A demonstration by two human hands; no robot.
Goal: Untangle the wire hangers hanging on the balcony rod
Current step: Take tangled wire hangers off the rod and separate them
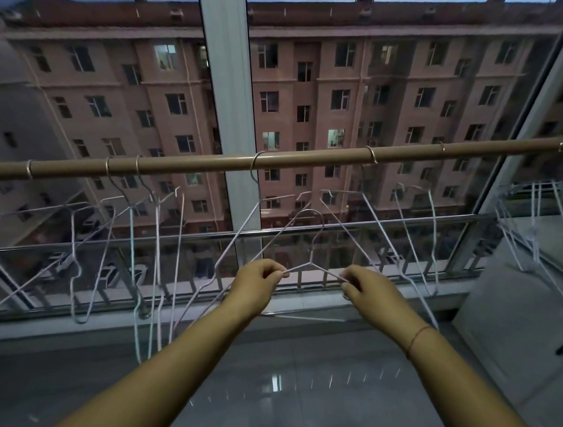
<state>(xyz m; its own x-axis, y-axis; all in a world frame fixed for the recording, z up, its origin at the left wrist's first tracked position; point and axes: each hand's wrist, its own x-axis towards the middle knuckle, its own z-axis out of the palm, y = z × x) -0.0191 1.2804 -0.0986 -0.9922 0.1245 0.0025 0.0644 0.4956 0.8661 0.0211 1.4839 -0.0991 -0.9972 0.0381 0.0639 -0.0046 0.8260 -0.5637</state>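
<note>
- Left hand [255, 284], 6 o'clock: fingertips pinch the left shoulder of the held hanger [310, 263].
- Right hand [363, 289], 5 o'clock: fingertips pinch the right shoulder of the same hanger; thin bracelet [418, 336] at the wrist.
- Held hanger: off the rod [307, 161], hook upright toward 12 o'clock, below the rod.
- Hung hangers [129, 240]: overlapping cluster at 9 o'clock, more toward 3 o'clock, hooks over the rod.
- Rod: spans 9 to 2 o'clock.
- Beyond: railing [401, 222], apartment block [310, 86] at 12 o'clock.
</note>
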